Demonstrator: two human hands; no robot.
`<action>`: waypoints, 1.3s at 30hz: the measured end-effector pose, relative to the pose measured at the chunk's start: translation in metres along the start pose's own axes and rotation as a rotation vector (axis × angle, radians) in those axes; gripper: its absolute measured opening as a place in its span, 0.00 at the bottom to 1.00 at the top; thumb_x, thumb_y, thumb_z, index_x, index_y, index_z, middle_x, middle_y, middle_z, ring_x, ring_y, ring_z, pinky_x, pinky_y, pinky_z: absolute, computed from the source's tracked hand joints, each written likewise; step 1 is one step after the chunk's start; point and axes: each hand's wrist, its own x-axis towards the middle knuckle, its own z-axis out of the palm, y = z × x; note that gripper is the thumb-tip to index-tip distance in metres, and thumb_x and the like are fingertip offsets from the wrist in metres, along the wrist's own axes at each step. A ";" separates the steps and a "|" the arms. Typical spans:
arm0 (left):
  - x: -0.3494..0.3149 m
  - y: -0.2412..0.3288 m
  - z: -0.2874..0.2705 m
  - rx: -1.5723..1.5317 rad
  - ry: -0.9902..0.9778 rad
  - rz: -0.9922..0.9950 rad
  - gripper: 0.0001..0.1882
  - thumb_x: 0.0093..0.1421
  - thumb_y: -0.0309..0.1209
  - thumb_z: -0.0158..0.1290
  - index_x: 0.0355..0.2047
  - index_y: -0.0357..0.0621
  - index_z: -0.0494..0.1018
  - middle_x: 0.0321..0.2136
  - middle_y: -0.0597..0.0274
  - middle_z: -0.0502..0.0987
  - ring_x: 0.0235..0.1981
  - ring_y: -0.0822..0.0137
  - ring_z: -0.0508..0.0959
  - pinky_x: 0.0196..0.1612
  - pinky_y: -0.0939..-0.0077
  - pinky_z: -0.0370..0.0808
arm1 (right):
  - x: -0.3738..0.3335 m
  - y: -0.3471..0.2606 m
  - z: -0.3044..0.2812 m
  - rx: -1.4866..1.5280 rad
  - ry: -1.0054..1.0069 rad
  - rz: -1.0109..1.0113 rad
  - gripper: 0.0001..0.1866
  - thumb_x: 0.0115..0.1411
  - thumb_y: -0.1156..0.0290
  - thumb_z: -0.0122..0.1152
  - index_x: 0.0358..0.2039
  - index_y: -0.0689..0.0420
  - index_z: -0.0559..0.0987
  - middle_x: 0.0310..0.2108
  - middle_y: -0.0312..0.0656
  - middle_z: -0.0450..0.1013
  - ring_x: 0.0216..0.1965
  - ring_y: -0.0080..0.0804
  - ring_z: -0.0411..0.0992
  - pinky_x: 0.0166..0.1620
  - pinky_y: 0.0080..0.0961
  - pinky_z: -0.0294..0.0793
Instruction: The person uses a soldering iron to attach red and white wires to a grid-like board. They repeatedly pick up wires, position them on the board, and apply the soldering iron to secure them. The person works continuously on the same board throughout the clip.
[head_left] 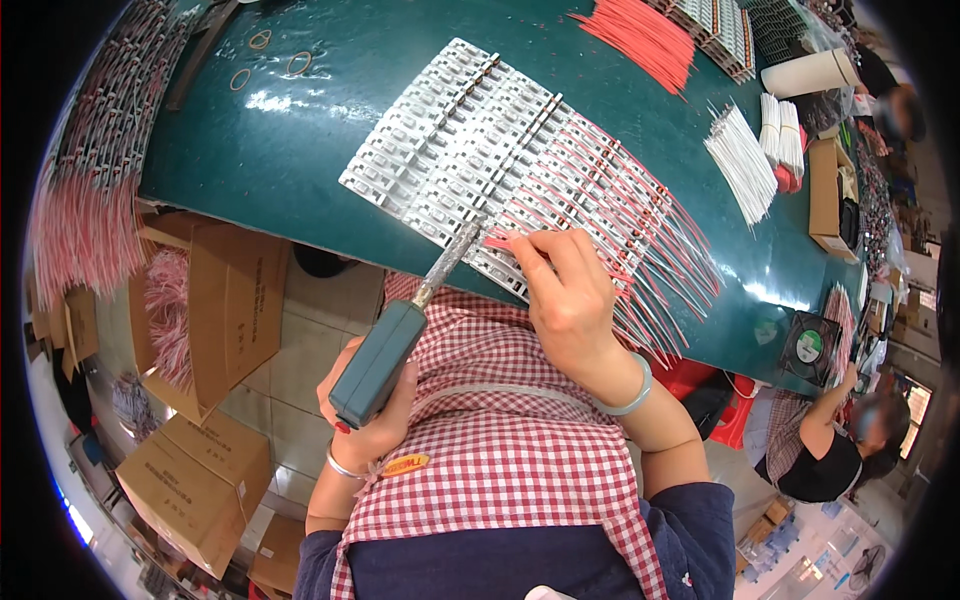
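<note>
My left hand (372,405) is wrapped round the boxy dark green handle of what looks like a soldering iron (380,355). Its rough silver shaft points up and away, the tip near the front edge of a panel of white plastic parts (430,150) in close rows. Just right of that tip, my right hand (570,295) pinches the end of a red wire (497,241) over the panel. Red and white wires (670,260) run from the panel's right-hand rows and fan out to the right. The left-hand rows show no wires.
The green table (300,130) bears rubber bands (299,63), red wires (640,40) and white wires (740,165). Wired parts (100,180) hang over its left end. Cardboard boxes (195,490) stand below left. A small fan (808,345) and a person (825,440) are at right.
</note>
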 end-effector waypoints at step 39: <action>-0.012 -0.010 -0.002 -0.011 0.008 0.006 0.12 0.47 0.17 0.61 0.35 0.31 0.77 0.32 0.50 0.79 0.30 0.58 0.81 0.32 0.73 0.77 | -0.002 -0.005 -0.001 -0.039 0.011 -0.002 0.19 0.45 0.82 0.57 0.41 0.69 0.77 0.35 0.46 0.71 0.35 0.40 0.69 0.34 0.31 0.72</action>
